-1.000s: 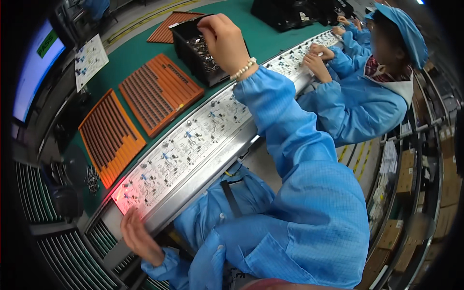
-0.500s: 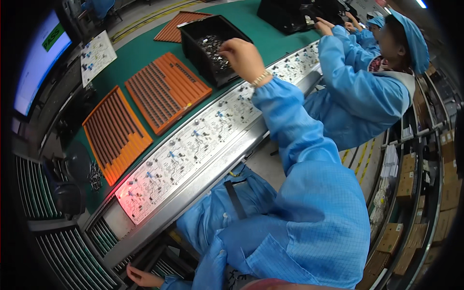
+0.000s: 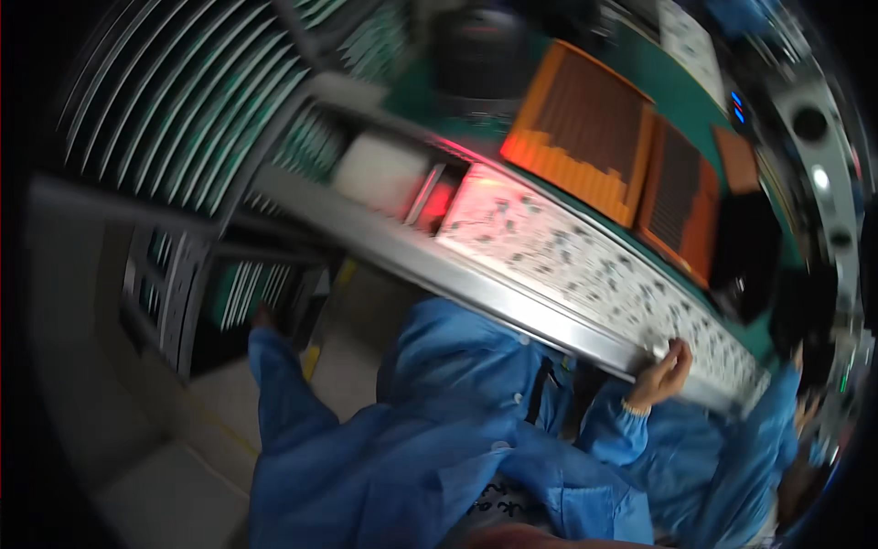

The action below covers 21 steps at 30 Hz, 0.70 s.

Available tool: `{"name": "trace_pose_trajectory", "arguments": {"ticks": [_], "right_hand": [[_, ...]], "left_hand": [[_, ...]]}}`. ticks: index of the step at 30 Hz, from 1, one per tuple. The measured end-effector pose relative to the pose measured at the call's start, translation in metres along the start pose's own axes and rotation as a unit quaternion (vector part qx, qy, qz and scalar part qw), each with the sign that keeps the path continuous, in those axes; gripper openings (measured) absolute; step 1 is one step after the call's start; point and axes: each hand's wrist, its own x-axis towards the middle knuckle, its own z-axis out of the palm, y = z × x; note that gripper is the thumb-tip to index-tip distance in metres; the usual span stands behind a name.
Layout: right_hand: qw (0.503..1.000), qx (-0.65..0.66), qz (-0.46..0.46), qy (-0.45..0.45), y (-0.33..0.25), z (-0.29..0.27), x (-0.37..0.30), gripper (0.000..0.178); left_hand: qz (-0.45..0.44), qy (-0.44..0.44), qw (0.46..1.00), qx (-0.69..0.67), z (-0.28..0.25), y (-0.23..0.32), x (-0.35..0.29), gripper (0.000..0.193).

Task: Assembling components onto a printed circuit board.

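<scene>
My right hand (image 3: 665, 375), with a beaded bracelet at the wrist, is by the metal rail (image 3: 549, 316) at the conveyor's near edge. Its fingers are curled together; whether a small part is between them is hidden by blur. Beside it runs a row of white circuit boards (image 3: 567, 261) dotted with small dark components, the leftmost lit red. Low on the left, my left hand (image 3: 263, 317) reaches to a dark rack (image 3: 242, 316) holding upright boards. That hand is dim and smeared, so its fingers do not show.
Orange trays (image 3: 585, 119) with rows of dark parts lie on the green table beyond the conveyor. A black bin (image 3: 745, 247) stands to their right. Large slotted racks of boards (image 3: 192, 101) fill the upper left. A co-worker's blue sleeve (image 3: 754, 448) is close at my right.
The view has swung left, blurring the scene. My right hand has left the black bin of small parts and come back to the rail. My left arm now extends toward the low rack.
</scene>
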Motion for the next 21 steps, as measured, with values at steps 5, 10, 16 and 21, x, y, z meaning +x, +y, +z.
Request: {"name": "trace_pose_trajectory", "arguments": {"ticks": [5, 10, 16, 21], "right_hand": [[0.985, -0.078, -0.149, -0.035, -0.002, 0.004, 0.0, 0.02], [0.988, -0.079, -0.129, -0.02, 0.002, 0.0, 0.003, 0.023], [0.985, -0.111, -0.13, -0.008, -0.007, 0.0, 0.004, 0.023], [0.985, -0.111, -0.13, -0.007, -0.019, 0.009, 0.0, 0.019]], "left_hand": [[0.32, -0.103, 0.3, 0.893, -0.025, -0.035, 0.015, 0.05], [0.256, -0.082, 0.473, 0.839, 0.001, -0.009, 0.025, 0.042], [0.222, -0.03, 0.611, 0.759, -0.016, 0.034, 0.014, 0.033], [0.197, -0.045, 0.701, 0.684, -0.021, 0.073, 0.023, 0.035]]}}
